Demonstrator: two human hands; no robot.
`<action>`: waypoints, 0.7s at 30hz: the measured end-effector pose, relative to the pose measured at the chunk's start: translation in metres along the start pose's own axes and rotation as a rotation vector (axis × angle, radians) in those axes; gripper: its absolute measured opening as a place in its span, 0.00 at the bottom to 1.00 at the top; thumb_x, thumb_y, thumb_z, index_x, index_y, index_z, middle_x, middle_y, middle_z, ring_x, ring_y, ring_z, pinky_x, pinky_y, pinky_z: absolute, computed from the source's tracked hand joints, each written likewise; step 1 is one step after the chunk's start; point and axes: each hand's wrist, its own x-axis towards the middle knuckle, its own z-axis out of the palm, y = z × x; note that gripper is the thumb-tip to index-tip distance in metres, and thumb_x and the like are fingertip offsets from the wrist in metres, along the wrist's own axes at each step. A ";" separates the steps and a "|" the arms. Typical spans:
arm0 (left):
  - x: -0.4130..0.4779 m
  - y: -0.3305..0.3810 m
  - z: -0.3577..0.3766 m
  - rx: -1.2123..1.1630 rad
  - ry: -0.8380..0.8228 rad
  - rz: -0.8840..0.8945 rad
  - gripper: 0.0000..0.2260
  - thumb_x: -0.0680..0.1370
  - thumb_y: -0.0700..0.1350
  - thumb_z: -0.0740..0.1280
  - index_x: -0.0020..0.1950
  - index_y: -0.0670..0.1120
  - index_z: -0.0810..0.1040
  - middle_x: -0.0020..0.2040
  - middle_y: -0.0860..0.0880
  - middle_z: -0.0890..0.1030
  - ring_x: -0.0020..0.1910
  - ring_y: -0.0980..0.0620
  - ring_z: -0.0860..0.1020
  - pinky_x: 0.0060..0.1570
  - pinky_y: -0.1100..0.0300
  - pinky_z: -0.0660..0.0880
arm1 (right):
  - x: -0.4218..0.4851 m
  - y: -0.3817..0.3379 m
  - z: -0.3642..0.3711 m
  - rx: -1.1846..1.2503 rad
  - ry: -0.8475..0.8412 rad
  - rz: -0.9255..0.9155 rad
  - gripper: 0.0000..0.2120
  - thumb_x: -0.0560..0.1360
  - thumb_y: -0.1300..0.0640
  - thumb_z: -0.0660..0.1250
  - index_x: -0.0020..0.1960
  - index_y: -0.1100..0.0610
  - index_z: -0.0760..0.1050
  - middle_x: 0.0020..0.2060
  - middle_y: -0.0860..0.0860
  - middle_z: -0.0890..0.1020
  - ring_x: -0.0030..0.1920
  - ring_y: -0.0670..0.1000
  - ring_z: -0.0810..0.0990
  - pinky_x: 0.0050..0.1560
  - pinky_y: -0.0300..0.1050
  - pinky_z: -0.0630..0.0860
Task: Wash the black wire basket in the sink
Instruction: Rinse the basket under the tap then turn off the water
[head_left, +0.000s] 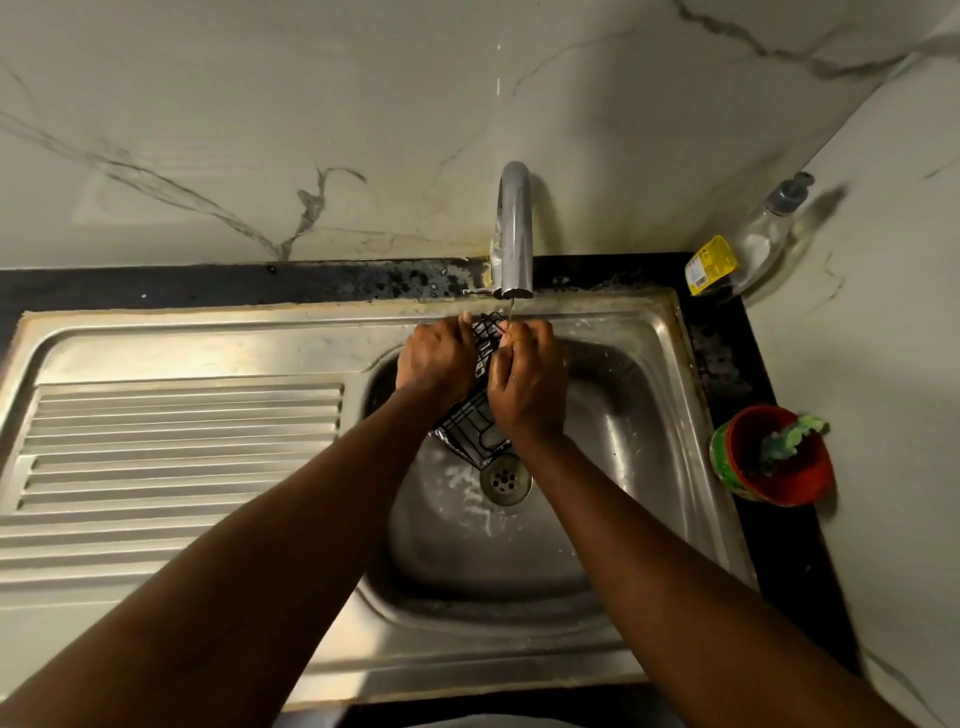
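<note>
Both hands: left (435, 358), right (527, 382) grip wire basket (475, 421) under running tap (513, 228).

Both arms bare, stretched fwd, forearms coming in from the btm corners & converging toward the middle. L hand (436, 358) back-up, fingers curled over the top edge of the basket (470, 423), gripping it. R hand (527, 387) just beside it, back-up too, fingers curled on the basket's R side, skin looks wet & shiny. Wrists approx straight; R hand sits a bit nearer the body than L.
</note>
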 end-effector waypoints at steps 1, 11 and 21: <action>0.000 0.000 0.000 -0.039 -0.002 -0.029 0.20 0.88 0.51 0.53 0.66 0.40 0.78 0.58 0.37 0.81 0.57 0.36 0.79 0.56 0.46 0.73 | -0.003 -0.003 0.001 -0.042 0.007 -0.009 0.16 0.81 0.52 0.59 0.62 0.59 0.78 0.56 0.58 0.78 0.53 0.59 0.78 0.57 0.59 0.75; 0.010 -0.002 0.007 -0.211 -0.087 -0.068 0.19 0.87 0.52 0.56 0.62 0.42 0.80 0.57 0.39 0.82 0.56 0.39 0.80 0.53 0.48 0.75 | -0.009 -0.018 -0.007 -0.121 -0.102 -0.003 0.24 0.80 0.52 0.55 0.73 0.58 0.73 0.71 0.57 0.75 0.71 0.58 0.72 0.70 0.60 0.69; -0.002 -0.011 0.023 0.023 -0.050 0.002 0.28 0.86 0.62 0.46 0.51 0.46 0.80 0.47 0.43 0.83 0.41 0.45 0.76 0.41 0.53 0.68 | 0.082 -0.011 -0.025 -0.120 -0.624 0.672 0.12 0.82 0.51 0.65 0.58 0.58 0.80 0.48 0.51 0.82 0.35 0.48 0.73 0.32 0.41 0.66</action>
